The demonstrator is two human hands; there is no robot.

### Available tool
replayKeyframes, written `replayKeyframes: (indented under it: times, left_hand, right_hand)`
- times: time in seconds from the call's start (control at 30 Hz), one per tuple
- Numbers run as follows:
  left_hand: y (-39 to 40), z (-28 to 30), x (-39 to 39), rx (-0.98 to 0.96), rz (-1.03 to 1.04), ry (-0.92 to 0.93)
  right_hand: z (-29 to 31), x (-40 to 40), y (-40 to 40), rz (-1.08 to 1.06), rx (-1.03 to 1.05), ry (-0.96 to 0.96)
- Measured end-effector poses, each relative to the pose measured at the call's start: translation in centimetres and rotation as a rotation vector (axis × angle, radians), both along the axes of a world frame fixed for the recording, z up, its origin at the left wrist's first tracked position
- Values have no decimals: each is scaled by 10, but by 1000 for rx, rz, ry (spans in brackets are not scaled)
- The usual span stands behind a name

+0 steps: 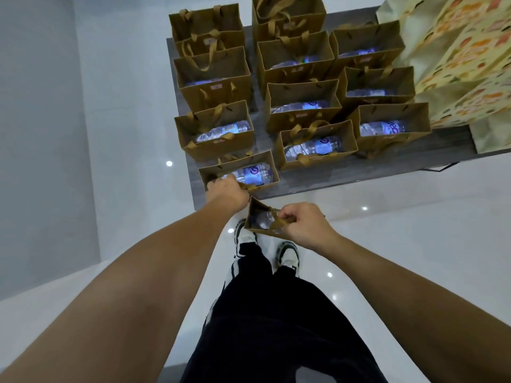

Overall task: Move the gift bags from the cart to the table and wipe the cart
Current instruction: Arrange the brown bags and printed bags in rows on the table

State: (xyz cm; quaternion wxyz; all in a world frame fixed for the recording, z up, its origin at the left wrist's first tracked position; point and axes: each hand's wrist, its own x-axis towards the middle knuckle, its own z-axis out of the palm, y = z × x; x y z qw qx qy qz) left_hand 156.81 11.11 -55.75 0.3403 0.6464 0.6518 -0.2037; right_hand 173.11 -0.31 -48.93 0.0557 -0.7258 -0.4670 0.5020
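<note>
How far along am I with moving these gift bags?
Rows of brown gift bags already stand on the grey table. Your left hand grips the nearest bag there; your right hand holds another bag off the edge. The cart isn't visible, so wiping can't be judged.

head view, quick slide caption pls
Left hand setting a brown gift bag on the grey table; right hand grips another bag.

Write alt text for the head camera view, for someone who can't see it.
Seen from above, a person's left hand grips the near edge of a brown gift bag at the front of a grey table, while the right hand holds another small brown bag by its handles over the floor. Rows of similar bags holding water bottles fill the table.
</note>
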Motion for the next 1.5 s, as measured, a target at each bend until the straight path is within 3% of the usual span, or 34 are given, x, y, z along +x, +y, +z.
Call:
replayKeyframes:
  times: [0.13, 0.27, 0.43, 0.7, 0.8, 0.97, 1.3, 1.5]
  left_hand:
    - [5, -9, -3, -40, -87, 54]
    - [7, -8, -2, 13, -81, -110]
    - [19, -2, -4, 178, 72, -222]
    - [48, -14, -14, 551, -86, -21]
    - [59, -26, -16, 422, -3, 16]
    - [68, -34, -20, 96, 135, -77]
    - [59, -3, -6, 61, 485, -458]
    - [44, 40, -4, 94, 437, -494]
  right_hand:
    - [-8, -4, 9, -43, -30, 13]
    - [-13, -8, 23, -53, -42, 27]
    - [-20, -10, 37, -53, -69, 5]
    - [-21, -16, 48, -15, -76, 9]
    - [-24, -17, 49, -25, -72, 9]
    - [-25, -17, 51, -45, -74, 27]
    - [-21, -20, 42, -12, -64, 10]
    - [0, -13, 28, 30, 5, 27]
